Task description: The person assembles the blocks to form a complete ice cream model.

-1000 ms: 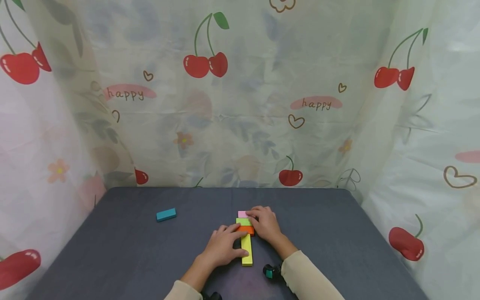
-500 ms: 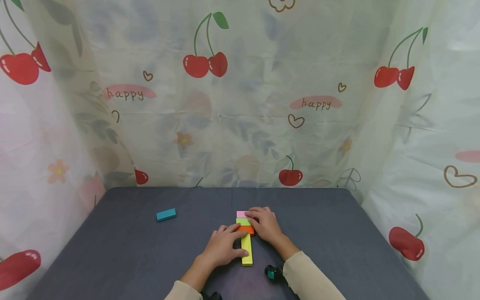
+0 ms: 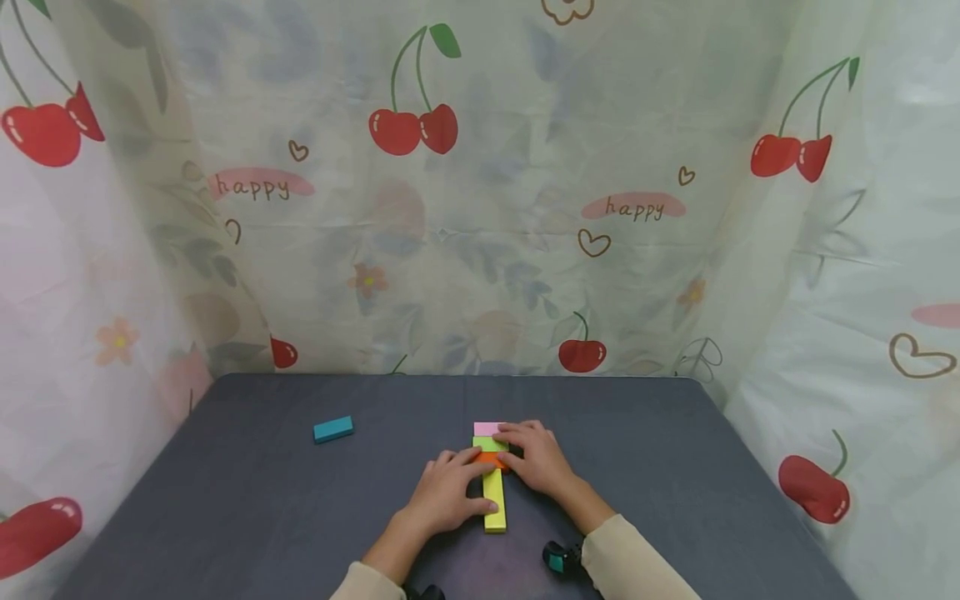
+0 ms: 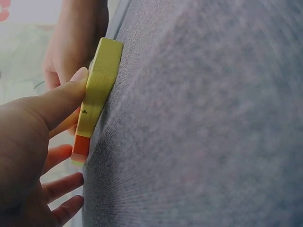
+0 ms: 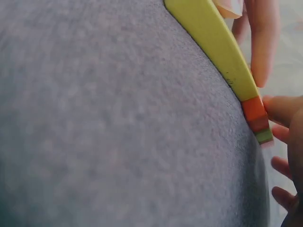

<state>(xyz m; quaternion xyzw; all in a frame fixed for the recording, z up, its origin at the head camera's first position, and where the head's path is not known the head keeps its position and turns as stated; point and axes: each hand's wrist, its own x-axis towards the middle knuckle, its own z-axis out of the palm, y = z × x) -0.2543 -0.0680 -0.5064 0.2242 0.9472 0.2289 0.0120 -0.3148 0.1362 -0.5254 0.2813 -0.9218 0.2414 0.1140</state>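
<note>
A long yellow block lies lengthwise on the table, pointing away from me. Crosswise at its far end are an orange block, a light green block and a pink block, side by side. My left hand rests from the left, its thumb on the yellow block and its fingertips over the orange one. From the right, my right hand touches the right ends of the crosswise blocks with loosely extended fingers. In the right wrist view, its thumb meets the orange block.
A blue block lies apart on the left of the dark grey table. A patterned curtain with cherries encloses the back and sides. Black wrist cameras sit low by the sleeves.
The pink block has shifted slightly, then more of it shows. My right hand has drawn back toward me, its thumb now at the orange block. My left hand has stayed put.
</note>
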